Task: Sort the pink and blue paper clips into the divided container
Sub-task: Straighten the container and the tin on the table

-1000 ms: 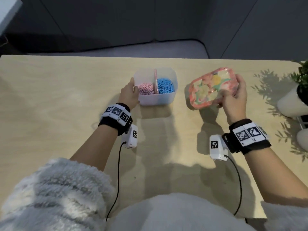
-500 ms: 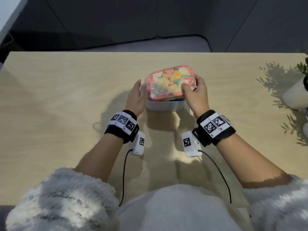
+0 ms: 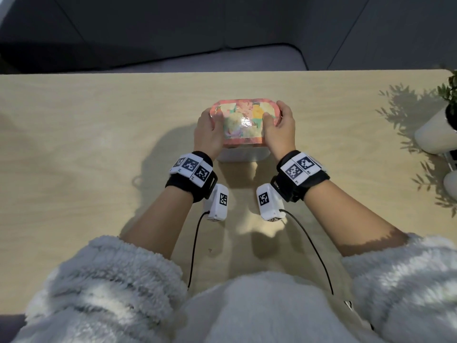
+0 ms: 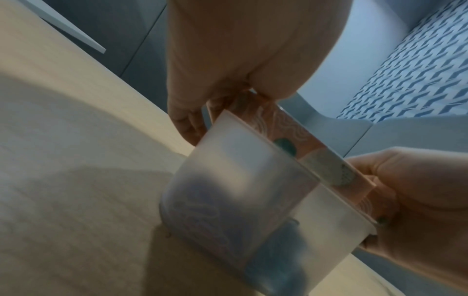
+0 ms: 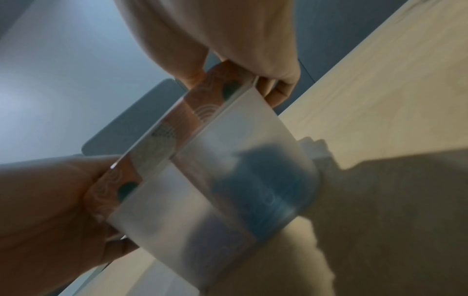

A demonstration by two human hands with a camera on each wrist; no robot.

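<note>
The translucent white divided container stands mid-table with the pink patterned lid lying on top of it, so the head view hides the clips. My left hand grips the lid's left end and my right hand grips its right end; both thumbs lie on top and the fingers curl over the edges. In the left wrist view the container and the lid's rim show from below. The blue paper clips show as a blur through the wall in the right wrist view. The pink clips are not clearly visible.
The wooden table spreads wide around the container. A white pot with a green plant stands at the right edge, and a second white object sits just in front of it. A grey seat lies beyond the far edge.
My right hand carried the lid from the right side over onto the container. My left hand shifted from the container's side up to the lid's left end.
</note>
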